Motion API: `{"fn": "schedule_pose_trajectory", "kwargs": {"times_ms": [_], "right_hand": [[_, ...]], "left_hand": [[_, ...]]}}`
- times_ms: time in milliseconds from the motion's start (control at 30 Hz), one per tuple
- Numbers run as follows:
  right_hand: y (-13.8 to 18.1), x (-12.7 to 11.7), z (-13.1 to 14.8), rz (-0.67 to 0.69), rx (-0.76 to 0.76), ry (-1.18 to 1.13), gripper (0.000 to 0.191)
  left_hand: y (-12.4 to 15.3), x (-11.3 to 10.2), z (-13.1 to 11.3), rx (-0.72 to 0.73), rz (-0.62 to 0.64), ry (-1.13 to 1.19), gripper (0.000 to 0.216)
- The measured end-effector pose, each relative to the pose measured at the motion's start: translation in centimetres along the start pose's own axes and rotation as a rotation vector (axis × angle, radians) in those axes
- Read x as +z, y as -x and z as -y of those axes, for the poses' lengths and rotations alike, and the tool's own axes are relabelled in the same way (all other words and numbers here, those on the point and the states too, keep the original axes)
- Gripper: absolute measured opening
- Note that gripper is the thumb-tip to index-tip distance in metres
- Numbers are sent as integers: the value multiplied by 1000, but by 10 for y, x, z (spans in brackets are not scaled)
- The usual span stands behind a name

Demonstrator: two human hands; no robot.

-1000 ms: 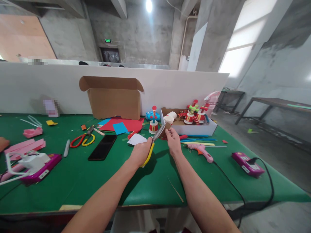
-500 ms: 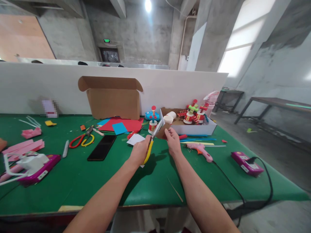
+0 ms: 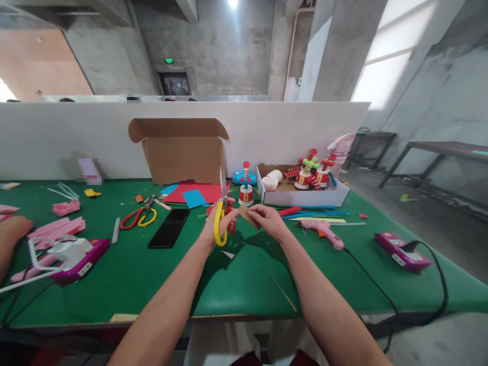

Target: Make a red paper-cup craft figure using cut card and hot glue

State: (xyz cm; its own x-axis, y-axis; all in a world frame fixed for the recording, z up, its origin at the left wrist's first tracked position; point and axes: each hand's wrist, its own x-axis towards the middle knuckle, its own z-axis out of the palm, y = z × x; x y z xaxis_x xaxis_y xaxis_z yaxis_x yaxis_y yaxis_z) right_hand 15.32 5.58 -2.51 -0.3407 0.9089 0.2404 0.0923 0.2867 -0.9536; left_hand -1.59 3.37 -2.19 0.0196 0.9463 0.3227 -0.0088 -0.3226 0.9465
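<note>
My left hand [image 3: 209, 233] is closed around scissors [image 3: 218, 223] with yellow and red handles, their blades pointing up and away from the cardboard. Its fingertips also meet the left edge of a small brown cardboard piece [image 3: 248, 217]. On the right side of that piece, my right hand [image 3: 269, 221] pinches it between thumb and fingers. Just beyond the hands stands a decorated paper cup [image 3: 246, 195] with a blue stem and a red disc on top. A white paper scrap [image 3: 228, 254] lies on the green table below my hands.
A white box [image 3: 305, 199] of similar cup figures stands at the back right. Right of my hands lie coloured strips [image 3: 320, 214], a pink glue gun [image 3: 324, 233] and a power strip [image 3: 403, 254]. Leftward are a phone [image 3: 169, 229], pliers [image 3: 139, 216] and another person's hand [image 3: 15, 239].
The scissors have swung away from the cardboard to point upward. My hands have come together, and my left fingertips now meet the cardboard. More of the other person's hand shows at the left.
</note>
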Motion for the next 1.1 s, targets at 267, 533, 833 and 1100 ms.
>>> {"fn": "schedule_pose_trajectory", "kwargs": {"times_ms": [267,533,833,1100], "right_hand": [[2,4,4,25,52,-12,28],[1,7,3,-28,218,-363,43],[-4,2,2,-357,143,-417,44],[-6,0,3,-434,110,-421,49]], "left_hand": [[0,1,-1,54,-20,-60,37],[-2,1,-7,69,-259,41,40],[5,7,-4,8,91,-87,39],[8,11,1,-35,147,-10,40]]}}
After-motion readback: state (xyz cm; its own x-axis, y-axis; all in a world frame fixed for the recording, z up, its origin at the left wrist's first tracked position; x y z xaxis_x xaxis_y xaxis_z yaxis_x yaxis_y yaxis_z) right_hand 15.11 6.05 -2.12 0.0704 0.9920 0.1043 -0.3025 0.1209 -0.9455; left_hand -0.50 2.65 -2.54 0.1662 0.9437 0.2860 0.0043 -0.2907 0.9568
